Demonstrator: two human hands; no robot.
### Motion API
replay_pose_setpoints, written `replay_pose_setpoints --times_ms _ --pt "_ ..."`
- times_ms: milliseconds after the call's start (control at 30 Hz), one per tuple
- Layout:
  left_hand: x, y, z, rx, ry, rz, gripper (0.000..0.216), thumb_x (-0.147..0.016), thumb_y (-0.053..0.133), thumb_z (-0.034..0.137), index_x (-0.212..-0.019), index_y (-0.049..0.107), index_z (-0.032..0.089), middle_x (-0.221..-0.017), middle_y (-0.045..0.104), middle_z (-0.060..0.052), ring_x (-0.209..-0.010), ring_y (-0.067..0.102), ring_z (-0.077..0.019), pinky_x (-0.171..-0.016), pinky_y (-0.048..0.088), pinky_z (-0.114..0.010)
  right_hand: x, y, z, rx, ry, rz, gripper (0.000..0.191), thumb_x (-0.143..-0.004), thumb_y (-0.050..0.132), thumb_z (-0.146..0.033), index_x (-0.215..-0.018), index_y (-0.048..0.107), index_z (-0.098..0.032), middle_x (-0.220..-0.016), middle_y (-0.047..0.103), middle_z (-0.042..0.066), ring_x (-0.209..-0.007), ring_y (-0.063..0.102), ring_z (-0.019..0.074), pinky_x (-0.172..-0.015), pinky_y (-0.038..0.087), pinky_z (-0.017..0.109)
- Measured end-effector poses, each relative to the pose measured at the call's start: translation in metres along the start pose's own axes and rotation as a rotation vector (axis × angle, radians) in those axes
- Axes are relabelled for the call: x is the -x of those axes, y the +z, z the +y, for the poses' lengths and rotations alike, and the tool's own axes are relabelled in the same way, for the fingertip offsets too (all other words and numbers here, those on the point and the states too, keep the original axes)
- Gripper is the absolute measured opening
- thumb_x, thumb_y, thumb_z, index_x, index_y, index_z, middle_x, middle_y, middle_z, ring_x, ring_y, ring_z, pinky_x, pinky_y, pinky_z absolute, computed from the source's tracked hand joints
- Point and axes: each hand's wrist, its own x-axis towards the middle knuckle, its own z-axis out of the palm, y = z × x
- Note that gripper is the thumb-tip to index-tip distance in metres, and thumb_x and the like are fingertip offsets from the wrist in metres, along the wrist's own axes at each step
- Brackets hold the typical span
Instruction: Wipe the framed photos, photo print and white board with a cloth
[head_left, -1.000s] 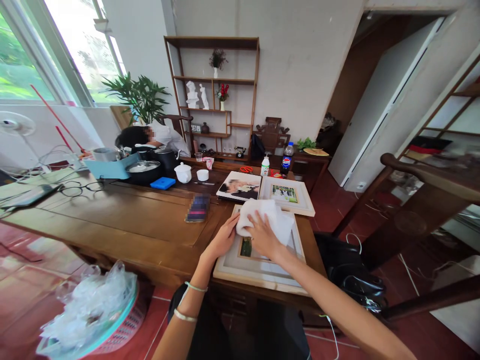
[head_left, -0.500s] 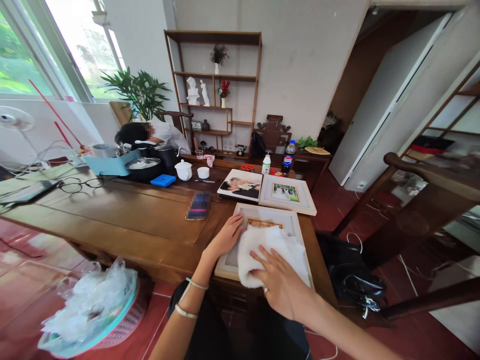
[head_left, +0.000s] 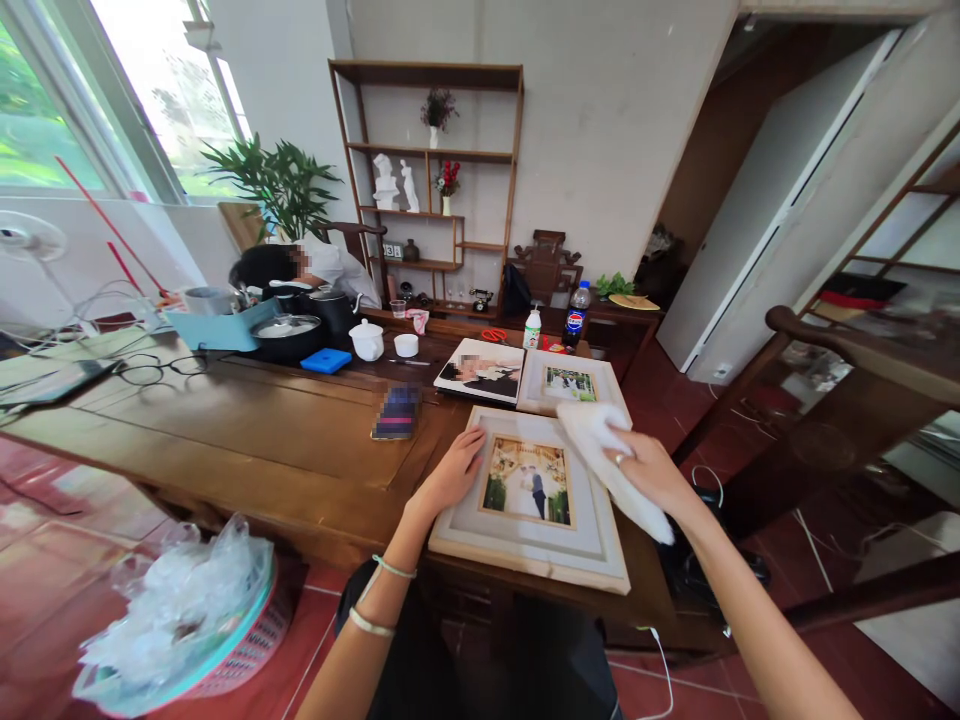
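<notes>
I see a rectangular picture frame [head_left: 525, 548] lying flat on the near right corner of the wooden table [head_left: 262, 440]. Its moulding is pale, stepped wood with a matt finish. Inside is a wide off-white mount around a glossy colour photograph of two figures among greenery. The table top is dark, polished plank with a visible grain.

My left hand [head_left: 450, 476] lies open and flat, fingers loosely spread, pressing on the frame's left edge with the fingertips reaching onto the mount. My right hand [head_left: 654, 470] is closed around a white cloth [head_left: 600, 445], soft and crumpled, which trails out from both sides of the fist in a long fold. It sits over the frame's far right corner. I cannot tell whether the cloth touches the wood there.

Just beyond are a second frame [head_left: 571, 385] of the same pale moulding and an unframed print [head_left: 484, 368], side by side. A phone [head_left: 395, 413] lies to the left.
</notes>
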Motion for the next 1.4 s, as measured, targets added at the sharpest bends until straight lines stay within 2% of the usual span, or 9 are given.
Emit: replay_pose_setpoints --times_ms 67,133,267,367,467,867,1033,1200,1400 --pt "0.0 0.0 -0.001 0.012 0.006 -0.001 0.041 -0.085 0.044 0.014 -0.126 0.052 0.014 -0.134 0.05 -0.015 -0.132 0.037 -0.0239 -0.11 0.03 -0.049 -0.024 0.01 -0.004 0.048 0.013 0.207 0.046 -0.078 0.042 -0.014 -0.122 0.055 -0.01 -0.121 0.06 0.016 -0.113 0.054 0.0289 -0.095 0.041 0.041" --pt "0.0 0.0 -0.001 0.017 0.003 -0.003 0.041 -0.085 0.044 0.015 -0.125 0.052 0.013 -0.134 0.05 -0.016 -0.132 0.038 -0.0245 -0.11 0.03 -0.049 -0.043 0.026 -0.016 0.151 -0.099 0.282 0.051 -0.073 0.044 -0.006 -0.123 0.053 -0.01 -0.133 0.05 0.018 -0.125 0.044 0.0288 -0.102 0.033 0.043" --pt "-0.001 -0.002 0.003 0.009 -0.004 -0.009 0.04 -0.085 0.045 0.014 -0.124 0.053 0.012 -0.133 0.05 -0.016 -0.132 0.038 -0.0258 -0.109 0.031 -0.05 -0.07 0.071 -0.048 0.326 -0.462 0.059 0.06 -0.067 0.045 0.005 -0.122 0.054 -0.016 -0.15 0.028 0.012 -0.14 0.013 0.0258 -0.111 0.004 0.049" --pt "-0.002 -0.005 0.009 0.011 0.017 -0.009 0.039 -0.083 0.046 0.011 -0.121 0.056 0.013 -0.131 0.052 -0.015 -0.129 0.041 -0.0261 -0.109 0.032 -0.049 -0.083 0.102 -0.064 0.352 -0.511 -0.149 0.061 -0.071 0.045 0.004 -0.129 0.048 -0.017 -0.141 0.042 0.014 -0.139 0.019 0.0234 -0.111 0.006 0.048" --pt "-0.002 -0.005 0.01 0.018 0.046 0.004 0.04 -0.082 0.046 0.009 -0.12 0.057 0.016 -0.132 0.051 -0.013 -0.129 0.041 -0.0255 -0.109 0.032 -0.049 -0.086 0.115 -0.064 0.356 -0.491 -0.2 0.06 -0.074 0.045 0.002 -0.132 0.046 -0.015 -0.133 0.05 0.017 -0.135 0.029 0.0232 -0.11 0.015 0.045" --pt "0.002 0.001 -0.001 -0.004 -0.001 0.023 0.041 -0.087 0.042 0.016 -0.126 0.052 0.012 -0.134 0.05 -0.015 -0.132 0.039 -0.0237 -0.111 0.031 -0.046 -0.018 0.049 0.012 0.472 -0.255 -0.215 0.069 -0.065 0.036 0.01 -0.129 0.05 -0.012 -0.123 0.056 0.018 -0.132 0.033 0.0271 -0.107 0.019 0.051" --pt "0.003 0.002 -0.003 0.039 0.011 0.05 0.043 -0.086 0.038 0.01 -0.126 0.053 0.015 -0.133 0.051 -0.013 -0.131 0.04 -0.0219 -0.11 0.031 -0.047 0.02 0.049 -0.017 0.45 -0.279 -0.263 0.064 -0.065 0.04 0.006 -0.126 0.051 -0.007 -0.126 0.053 0.021 -0.127 0.039 0.0281 -0.105 0.027 0.044" --pt "0.003 0.001 -0.002 0.015 0.016 0.041 0.045 -0.085 0.037 0.007 -0.127 0.052 0.014 -0.133 0.051 -0.014 -0.132 0.039 -0.0219 -0.111 0.031 -0.046 0.069 0.051 -0.063 0.251 -0.351 -0.357 0.055 -0.069 0.048 -0.008 -0.124 0.052 -0.017 -0.116 0.059 0.015 -0.122 0.044 0.0272 -0.099 0.037 0.039" --pt "0.004 0.002 -0.001 -0.009 0.024 0.025 0.047 -0.085 0.034 0.005 -0.128 0.05 0.011 -0.135 0.049 -0.016 -0.133 0.036 -0.0226 -0.111 0.031 -0.047 0.05 0.064 -0.036 0.233 -0.387 -0.218 0.068 -0.059 0.047 0.0 -0.122 0.055 -0.023 -0.146 0.036 0.007 -0.136 0.027 0.0223 -0.112 0.02 0.043"
